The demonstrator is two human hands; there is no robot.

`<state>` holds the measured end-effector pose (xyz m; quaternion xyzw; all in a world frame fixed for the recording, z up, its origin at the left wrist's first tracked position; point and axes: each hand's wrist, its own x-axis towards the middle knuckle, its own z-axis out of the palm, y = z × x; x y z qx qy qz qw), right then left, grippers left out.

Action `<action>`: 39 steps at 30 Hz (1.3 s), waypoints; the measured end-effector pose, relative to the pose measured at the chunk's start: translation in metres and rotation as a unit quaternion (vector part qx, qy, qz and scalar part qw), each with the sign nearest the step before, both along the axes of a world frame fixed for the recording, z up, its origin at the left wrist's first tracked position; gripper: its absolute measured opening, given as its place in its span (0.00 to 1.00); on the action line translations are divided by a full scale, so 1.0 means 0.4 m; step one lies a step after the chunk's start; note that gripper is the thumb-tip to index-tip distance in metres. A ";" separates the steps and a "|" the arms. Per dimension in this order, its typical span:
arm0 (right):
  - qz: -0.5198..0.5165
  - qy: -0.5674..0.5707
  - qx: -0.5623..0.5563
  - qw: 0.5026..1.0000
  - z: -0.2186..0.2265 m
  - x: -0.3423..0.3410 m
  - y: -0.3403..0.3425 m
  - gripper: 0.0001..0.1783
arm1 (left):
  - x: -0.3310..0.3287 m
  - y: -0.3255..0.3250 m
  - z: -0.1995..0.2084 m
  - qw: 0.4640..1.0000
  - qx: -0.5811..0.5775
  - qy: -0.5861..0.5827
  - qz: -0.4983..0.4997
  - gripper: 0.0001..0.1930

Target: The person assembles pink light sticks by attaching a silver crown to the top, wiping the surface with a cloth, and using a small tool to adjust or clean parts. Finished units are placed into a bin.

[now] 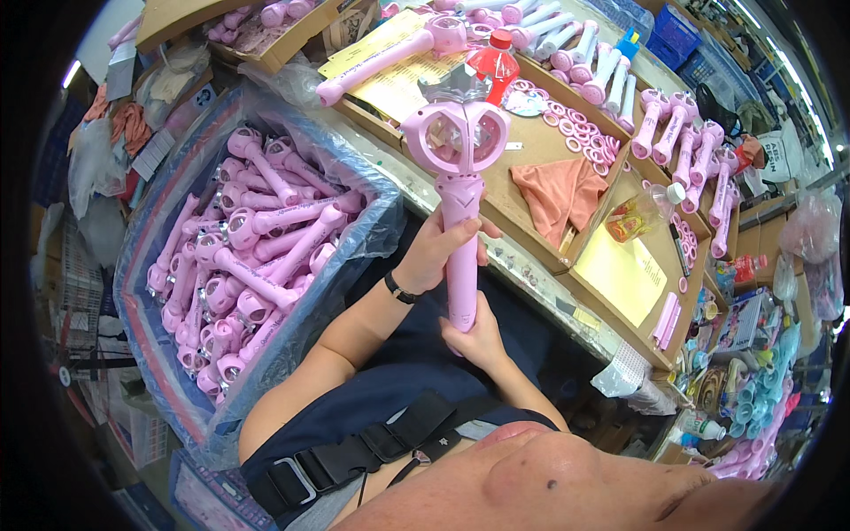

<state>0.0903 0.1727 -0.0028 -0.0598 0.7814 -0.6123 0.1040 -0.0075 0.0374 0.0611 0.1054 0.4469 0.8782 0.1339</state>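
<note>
Upright in front of me stands a pink toy light stick [459, 208] with a clear round head, a silvery crown-shaped top and a long handle. My left hand [436, 252], a black band on its wrist, is wrapped round the upper handle just below the head. Lower down, my right hand [478, 334] grips the bottom end of the handle; some of its fingers are hidden behind it. Another light stick [381, 64] lies on yellow paper [376, 84] beyond, to the left of a bottle with a red cap [493, 66].
A blue plastic-lined crate [376, 232] full of pink light sticks is at my left. Cardboard trays [538, 243] on the bench hold pink rings [575, 128], an orange cloth [560, 195] and a clear bottle [633, 215]. More light sticks [651, 124] stand along the far right.
</note>
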 end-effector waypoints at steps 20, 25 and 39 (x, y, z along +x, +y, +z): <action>-0.073 0.304 0.156 0.937 0.150 -0.236 0.134 0.23 | -0.035 -0.117 -0.012 0.969 0.017 0.125 0.215 0.53; -0.143 0.358 0.272 0.882 0.157 -0.281 0.273 0.19 | -0.017 -0.122 -0.022 0.969 -0.041 0.114 0.216 0.53; -0.178 -0.055 0.526 0.830 0.080 -0.322 0.833 0.31 | 0.009 -0.118 0.005 0.951 -0.088 0.110 0.276 0.54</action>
